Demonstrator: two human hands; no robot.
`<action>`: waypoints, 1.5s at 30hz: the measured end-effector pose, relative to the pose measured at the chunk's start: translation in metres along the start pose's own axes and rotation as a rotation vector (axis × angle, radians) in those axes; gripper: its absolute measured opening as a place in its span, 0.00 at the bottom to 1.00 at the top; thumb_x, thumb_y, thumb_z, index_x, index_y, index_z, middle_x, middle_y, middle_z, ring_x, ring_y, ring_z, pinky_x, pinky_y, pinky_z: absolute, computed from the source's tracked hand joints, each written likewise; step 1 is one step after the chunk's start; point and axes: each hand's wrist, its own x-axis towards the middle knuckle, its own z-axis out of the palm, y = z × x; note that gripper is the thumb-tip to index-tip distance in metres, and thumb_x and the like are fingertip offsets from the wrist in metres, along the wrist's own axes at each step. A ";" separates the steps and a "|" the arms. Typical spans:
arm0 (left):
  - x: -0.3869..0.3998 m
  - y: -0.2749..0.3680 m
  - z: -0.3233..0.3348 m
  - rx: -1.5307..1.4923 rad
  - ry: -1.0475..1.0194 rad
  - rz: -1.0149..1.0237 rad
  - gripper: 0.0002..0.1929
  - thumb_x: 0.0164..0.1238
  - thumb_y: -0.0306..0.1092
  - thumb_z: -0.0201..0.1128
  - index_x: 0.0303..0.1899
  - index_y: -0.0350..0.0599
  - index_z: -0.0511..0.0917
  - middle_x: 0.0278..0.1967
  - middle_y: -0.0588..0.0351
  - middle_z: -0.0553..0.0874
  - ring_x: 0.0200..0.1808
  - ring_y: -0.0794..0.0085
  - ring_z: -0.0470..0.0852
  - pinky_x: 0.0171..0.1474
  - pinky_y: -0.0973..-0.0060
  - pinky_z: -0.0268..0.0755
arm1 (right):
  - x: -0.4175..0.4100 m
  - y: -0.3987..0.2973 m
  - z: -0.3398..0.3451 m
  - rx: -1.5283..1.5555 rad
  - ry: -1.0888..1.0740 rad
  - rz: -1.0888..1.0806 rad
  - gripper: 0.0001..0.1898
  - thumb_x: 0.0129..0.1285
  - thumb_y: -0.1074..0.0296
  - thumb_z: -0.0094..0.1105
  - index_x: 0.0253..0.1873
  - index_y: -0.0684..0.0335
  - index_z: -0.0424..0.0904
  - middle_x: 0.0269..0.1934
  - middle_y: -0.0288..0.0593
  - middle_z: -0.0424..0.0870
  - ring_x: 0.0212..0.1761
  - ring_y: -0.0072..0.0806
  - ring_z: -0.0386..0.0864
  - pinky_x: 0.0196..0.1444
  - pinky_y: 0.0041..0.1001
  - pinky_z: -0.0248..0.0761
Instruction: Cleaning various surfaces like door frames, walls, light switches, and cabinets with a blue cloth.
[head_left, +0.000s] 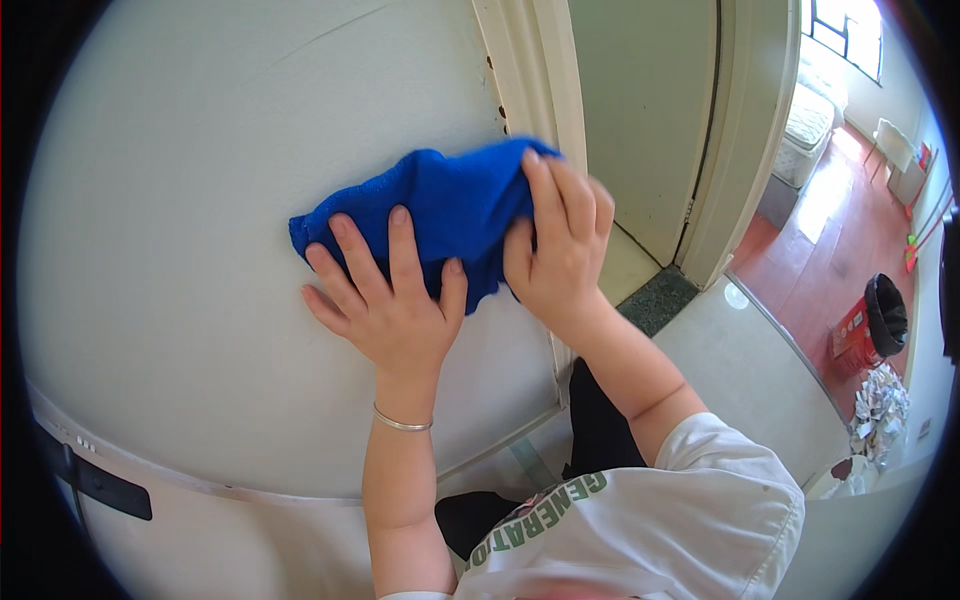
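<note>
A blue cloth (457, 202) lies bunched against a smooth pale wall (187, 225), its right end reaching the cream door frame (551, 67). My left hand (394, 300) is spread over the cloth's lower left part, with several fingertips resting on the fabric and the fingers apart. At the cloth's right end, my right hand (566, 240) has its fingers bent over the fabric and its thumb beneath them, gripping it close to the frame. The right hand is slightly blurred. Folds hide part of the cloth's lower edge.
Right of the frame stands a pale door (645, 97) above a dark stone threshold (660, 300). Farther right are a bed (806, 124), a red bin (859, 337) with a black liner, and crumpled paper (879, 412). A black power strip (112, 491) is at lower left.
</note>
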 end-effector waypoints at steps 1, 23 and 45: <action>0.000 0.000 0.000 -0.005 -0.011 0.001 0.31 0.67 0.57 0.49 0.66 0.52 0.69 0.72 0.40 0.59 0.75 0.42 0.49 0.70 0.43 0.35 | -0.014 0.000 -0.005 -0.004 0.001 -0.005 0.25 0.50 0.75 0.55 0.58 0.64 0.78 0.55 0.42 0.74 0.54 0.37 0.69 0.56 0.35 0.63; -0.010 -0.055 -0.032 -0.091 0.117 -0.242 0.27 0.76 0.46 0.44 0.69 0.40 0.62 0.71 0.30 0.55 0.73 0.34 0.50 0.70 0.41 0.38 | -0.014 -0.082 0.042 0.205 -0.103 -0.282 0.19 0.65 0.62 0.50 0.59 0.50 0.77 0.67 0.35 0.71 0.72 0.33 0.63 0.75 0.42 0.39; 0.004 -0.213 -0.094 0.083 0.146 -0.331 0.30 0.66 0.41 0.52 0.68 0.41 0.63 0.71 0.35 0.58 0.72 0.36 0.52 0.69 0.40 0.42 | 0.016 -0.239 0.060 0.188 -0.183 -0.388 0.25 0.59 0.55 0.57 0.62 0.50 0.76 0.68 0.37 0.70 0.70 0.36 0.63 0.69 0.44 0.46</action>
